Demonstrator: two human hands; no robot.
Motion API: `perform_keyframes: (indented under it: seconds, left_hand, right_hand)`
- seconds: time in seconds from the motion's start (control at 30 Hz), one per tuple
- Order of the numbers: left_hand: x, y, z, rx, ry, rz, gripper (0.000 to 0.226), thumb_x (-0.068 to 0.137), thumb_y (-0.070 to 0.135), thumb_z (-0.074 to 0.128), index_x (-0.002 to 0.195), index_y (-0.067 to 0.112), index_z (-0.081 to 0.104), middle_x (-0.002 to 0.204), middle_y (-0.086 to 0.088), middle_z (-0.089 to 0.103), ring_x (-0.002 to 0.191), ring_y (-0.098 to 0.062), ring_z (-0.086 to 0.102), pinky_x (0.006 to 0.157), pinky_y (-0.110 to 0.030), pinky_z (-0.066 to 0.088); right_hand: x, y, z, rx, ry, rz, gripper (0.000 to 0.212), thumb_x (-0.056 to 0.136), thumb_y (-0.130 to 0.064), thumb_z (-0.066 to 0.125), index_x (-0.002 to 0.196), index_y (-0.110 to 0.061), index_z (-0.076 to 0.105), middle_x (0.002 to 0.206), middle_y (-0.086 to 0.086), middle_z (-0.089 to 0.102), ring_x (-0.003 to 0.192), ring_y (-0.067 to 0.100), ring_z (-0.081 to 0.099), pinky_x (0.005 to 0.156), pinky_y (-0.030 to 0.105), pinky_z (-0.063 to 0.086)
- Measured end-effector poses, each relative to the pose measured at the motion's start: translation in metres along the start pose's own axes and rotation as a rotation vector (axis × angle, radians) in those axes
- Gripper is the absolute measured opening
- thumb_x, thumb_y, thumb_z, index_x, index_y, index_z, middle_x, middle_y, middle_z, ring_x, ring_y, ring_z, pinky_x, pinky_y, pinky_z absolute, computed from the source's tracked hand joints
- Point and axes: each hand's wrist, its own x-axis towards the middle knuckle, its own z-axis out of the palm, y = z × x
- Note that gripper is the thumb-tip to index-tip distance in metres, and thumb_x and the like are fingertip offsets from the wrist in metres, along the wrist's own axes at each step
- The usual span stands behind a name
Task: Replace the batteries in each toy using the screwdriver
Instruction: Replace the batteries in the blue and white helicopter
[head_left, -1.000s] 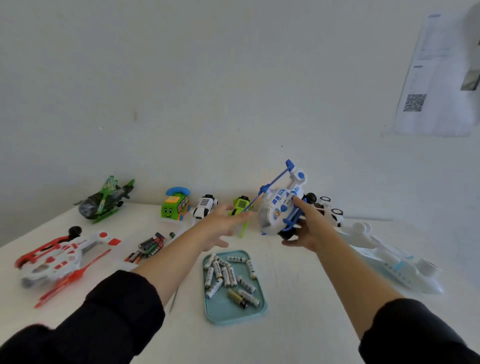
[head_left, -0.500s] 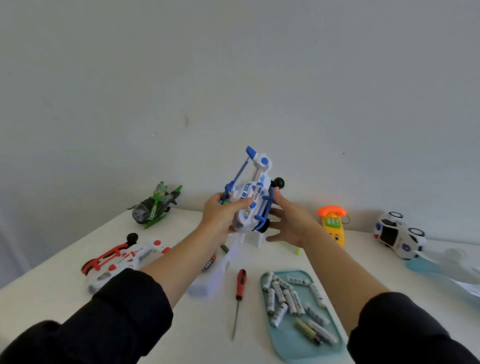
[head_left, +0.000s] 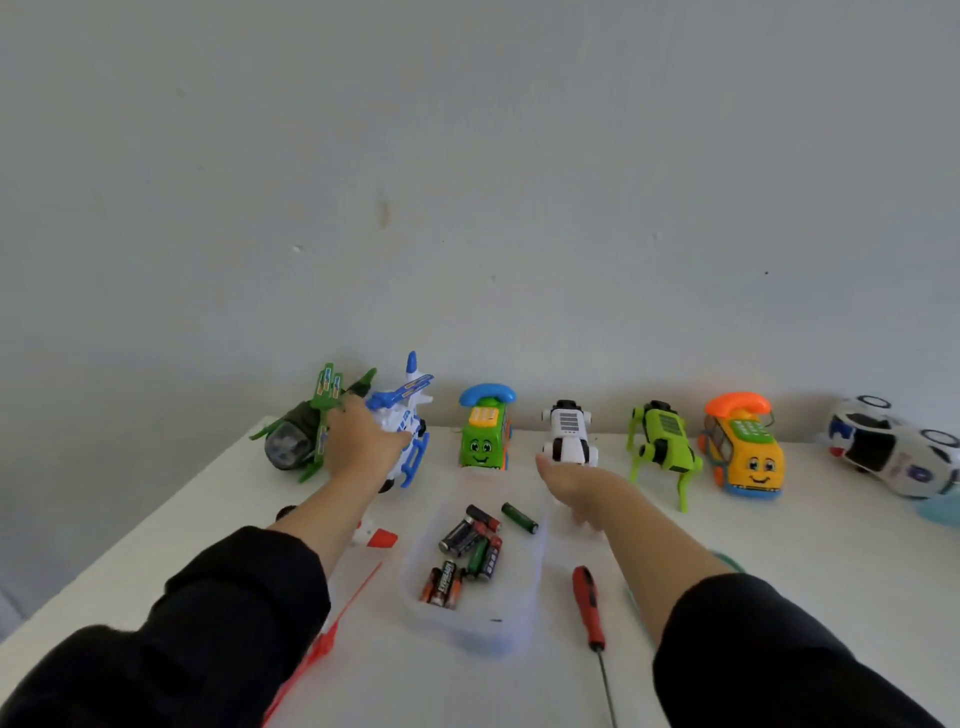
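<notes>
The blue-and-white toy helicopter (head_left: 402, 421) stands at the back left of the white table (head_left: 831, 571), right beside a green helicopter (head_left: 301, 431). My left hand (head_left: 361, 444) reaches over it and grips its body. My right hand (head_left: 569, 483) hangs empty and relaxed just in front of a white robot-dog toy (head_left: 569, 434). A red-handled screwdriver (head_left: 589, 608) lies on the table between my arms. A clear tub (head_left: 519, 597) holds several used batteries (head_left: 470, 545).
Along the wall stand a green phone bus (head_left: 483, 434), a green robot dog (head_left: 662, 449), an orange phone bus (head_left: 748, 449) and a white police car (head_left: 893, 447). A red-and-white helicopter (head_left: 382, 538) lies partly under my left arm. A teal tray edge (head_left: 730, 561) peeks behind my right arm.
The blue-and-white helicopter went from mid-air between both hands down to the back left of the table. My right hand let go of it and moved right. The view shifted.
</notes>
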Motion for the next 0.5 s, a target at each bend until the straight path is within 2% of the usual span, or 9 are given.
perform_keyframes:
  seconds: [0.03,0.07,0.13,0.17,0.23,0.3,0.37,0.4,0.5]
  left_hand:
    - [0.002,-0.002,0.005,0.023,-0.008,-0.012,0.066,0.066,0.027,0.082,0.119,0.007,0.047,0.120,-0.015,0.050,0.102,-0.034,0.056,0.073,-0.040,0.048]
    - [0.003,-0.004,0.010,0.043,-0.014,-0.025,0.067,0.069,0.028,0.081,0.122,0.007,0.045,0.122,-0.015,0.047,0.104,-0.035,0.055,0.073,-0.040,0.047]
    - [0.006,-0.006,0.017,0.090,-0.023,-0.041,0.068,0.074,0.030,0.079,0.126,0.006,0.042,0.126,-0.016,0.043,0.106,-0.036,0.054,0.074,-0.041,0.046]
    - [0.008,-0.006,0.019,0.102,-0.021,-0.044,0.068,0.075,0.031,0.078,0.127,0.006,0.041,0.127,-0.016,0.042,0.107,-0.036,0.054,0.075,-0.041,0.046]
    - [0.014,-0.005,0.023,0.115,-0.031,-0.038,0.071,0.077,0.033,0.076,0.130,0.005,0.038,0.129,-0.016,0.041,0.108,-0.036,0.054,0.077,-0.043,0.048]
    - [0.019,-0.005,0.025,0.136,-0.048,-0.031,0.072,0.079,0.036,0.074,0.132,0.003,0.036,0.130,-0.017,0.040,0.109,-0.036,0.053,0.077,-0.044,0.048]
    - [0.024,-0.004,0.027,0.178,-0.055,-0.021,0.074,0.080,0.039,0.072,0.133,0.003,0.035,0.131,-0.017,0.039,0.110,-0.036,0.053,0.074,-0.044,0.048]
    - [0.026,-0.004,0.028,0.196,-0.061,-0.013,0.076,0.079,0.040,0.072,0.133,0.002,0.034,0.131,-0.018,0.039,0.110,-0.035,0.054,0.073,-0.043,0.049]
    - [0.029,0.000,0.030,0.215,-0.091,0.000,0.081,0.078,0.045,0.072,0.134,0.003,0.031,0.132,-0.018,0.036,0.108,-0.034,0.054,0.071,-0.040,0.047]
  right_hand:
    - [0.006,0.001,0.000,0.036,0.013,0.041,0.036,0.102,-0.041,0.021,0.129,-0.019,0.032,0.103,0.011,0.050,0.103,0.027,0.046,0.097,0.030,0.037]
    - [0.007,-0.001,0.000,0.101,0.034,0.072,0.043,0.100,-0.045,0.026,0.127,-0.012,0.032,0.093,0.010,0.045,0.089,0.023,0.044,0.084,0.026,0.039]
    - [0.014,-0.002,0.003,0.110,0.055,0.135,0.061,0.095,-0.052,0.035,0.133,-0.005,0.026,0.095,0.009,0.042,0.075,0.019,0.042,0.073,0.027,0.035]
    - [0.017,-0.002,0.003,0.059,0.068,0.126,0.056,0.095,-0.052,0.036,0.125,-0.005,0.033,0.090,0.008,0.042,0.067,0.017,0.040,0.067,0.027,0.035]
    - [0.015,-0.006,0.003,0.007,0.052,0.154,0.039,0.096,-0.049,0.035,0.092,-0.011,0.040,0.075,0.004,0.037,0.057,0.013,0.033,0.052,0.024,0.028]
    - [0.010,-0.012,0.005,-0.001,0.085,0.169,0.039,0.098,-0.045,0.031,0.072,-0.017,0.034,0.070,0.003,0.032,0.057,0.012,0.030,0.052,0.023,0.028]
    - [0.011,-0.017,0.010,-0.027,0.103,0.153,0.040,0.101,-0.040,0.024,0.066,-0.021,0.026,0.069,0.000,0.029,0.057,0.011,0.027,0.069,0.024,0.031]
    - [0.014,-0.018,0.011,-0.045,0.108,0.138,0.040,0.102,-0.037,0.022,0.065,-0.021,0.023,0.069,-0.001,0.028,0.057,0.011,0.026,0.073,0.026,0.029]
    - [0.019,-0.018,0.009,-0.099,0.101,0.133,0.039,0.102,-0.035,0.026,0.066,-0.020,0.024,0.070,0.000,0.027,0.057,0.010,0.025,0.061,0.024,0.032]
